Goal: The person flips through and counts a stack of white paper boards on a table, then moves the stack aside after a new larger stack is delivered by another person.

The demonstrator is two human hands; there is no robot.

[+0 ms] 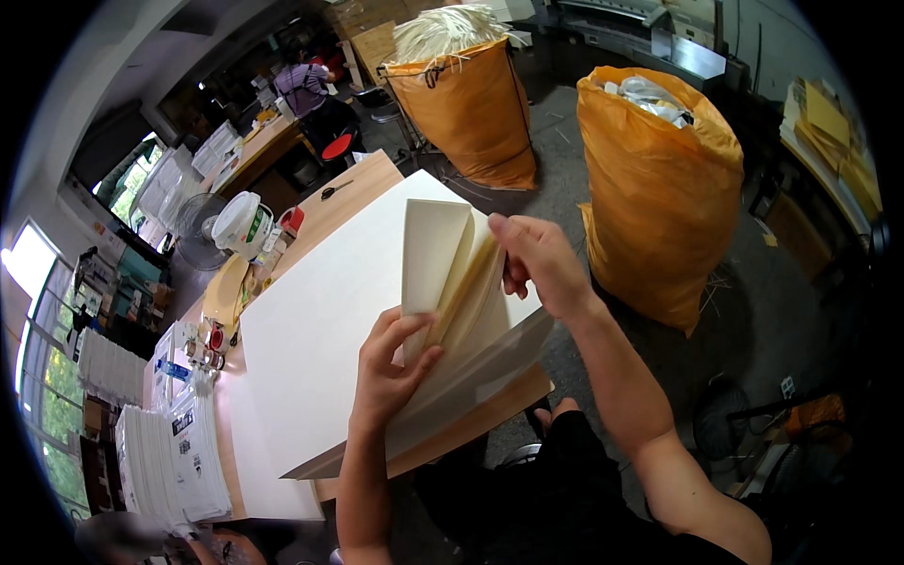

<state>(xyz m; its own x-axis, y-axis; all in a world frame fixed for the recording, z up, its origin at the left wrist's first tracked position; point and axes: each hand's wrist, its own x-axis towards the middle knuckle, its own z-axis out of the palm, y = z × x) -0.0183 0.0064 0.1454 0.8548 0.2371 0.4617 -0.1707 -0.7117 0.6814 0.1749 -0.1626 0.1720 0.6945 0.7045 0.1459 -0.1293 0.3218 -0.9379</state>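
Left hand (pixel 388 363) grips folded cream card (pixel 433 250), right above the white stack (pixel 311 330)! Right hand (pixel 541 264) pinches the card's edge.

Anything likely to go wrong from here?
Two possible risks:
1. The folded cream card has its layers spread between the left hand and the right hand; uneven pressure could crease or misalign them.
2. The right hand is near the edge of the large white stack, so a slip there might send the card to the floor.
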